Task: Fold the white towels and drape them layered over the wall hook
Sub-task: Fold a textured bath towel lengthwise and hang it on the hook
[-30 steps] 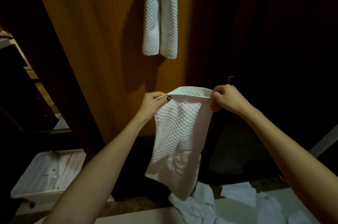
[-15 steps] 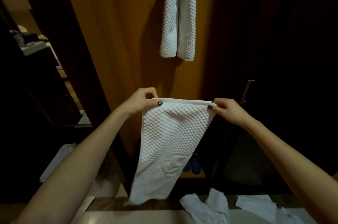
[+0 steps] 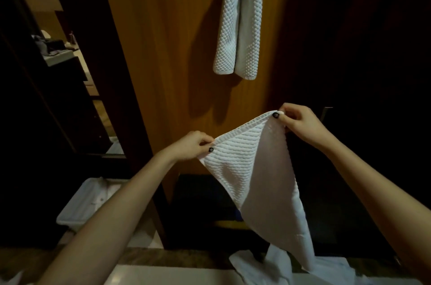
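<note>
**Step in hand (judged):** a lengthwise fold of the towel (image 3: 256, 168) before it is hung.
- The two pinched corners should be brought level – the right one is held higher, so the hem runs on a slant.
- The hem is best kept taut while the corners are met, so that the long edges line up.
- The tail should be lifted off the heap (image 3: 275, 266) before the fold is closed, or loose cloth may be dragged up with it.
- A narrow fold is called for, so that it can be laid over the towel already hung.

**Left hand (image 3: 193, 146):** clamped on the towel's lower-left corner, thumb on top. It is held apart from the other hand.

**Right hand (image 3: 300, 124):** clamped on the upper-right corner, raised and further out.

**Towel:** stretched between the hands by its hem. The textured face is turned left and a smooth panel right. It hangs below both hands, and its tail reaches the heap of white cloth on the counter (image 3: 163, 275).

**Panel (image 3: 175, 51):** wood, set beyond the hands.

**Hung towel (image 3: 240, 28):** draped in two strips on the panel, above the hands and well apart from them. The hook itself is cut off at the top edge – it cannot be made out.
</note>
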